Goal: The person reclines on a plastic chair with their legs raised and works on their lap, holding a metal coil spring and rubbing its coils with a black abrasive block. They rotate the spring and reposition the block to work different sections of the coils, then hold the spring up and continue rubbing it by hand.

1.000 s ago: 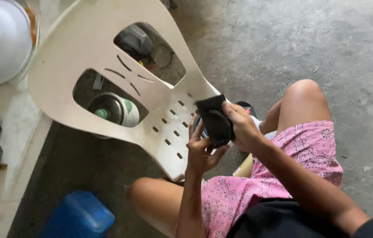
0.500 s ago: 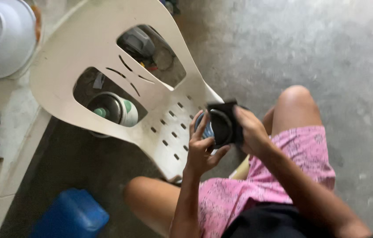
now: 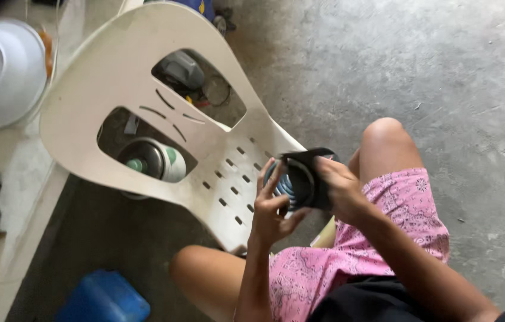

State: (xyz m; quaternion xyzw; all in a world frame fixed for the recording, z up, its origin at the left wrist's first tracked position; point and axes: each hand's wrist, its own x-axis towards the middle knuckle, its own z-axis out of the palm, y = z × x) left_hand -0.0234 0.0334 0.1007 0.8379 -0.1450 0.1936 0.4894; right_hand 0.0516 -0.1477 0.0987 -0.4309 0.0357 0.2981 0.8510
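While both hands grip it, the black round part [image 3: 301,179] sits at the chair seat's [image 3: 217,173] four o'clock edge, lower than a second ago. Left hand [image 3: 273,206] curls fingers across its ribbed face; right hand [image 3: 339,188] clasps the rim, now turned edge-on.

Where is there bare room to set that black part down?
Bare concrete floor right of the white chair, beyond the knee, is widest. The slotted chair seat beside the left hand is bare. Crowded: behind the chair's cutouts and by the white bowl.
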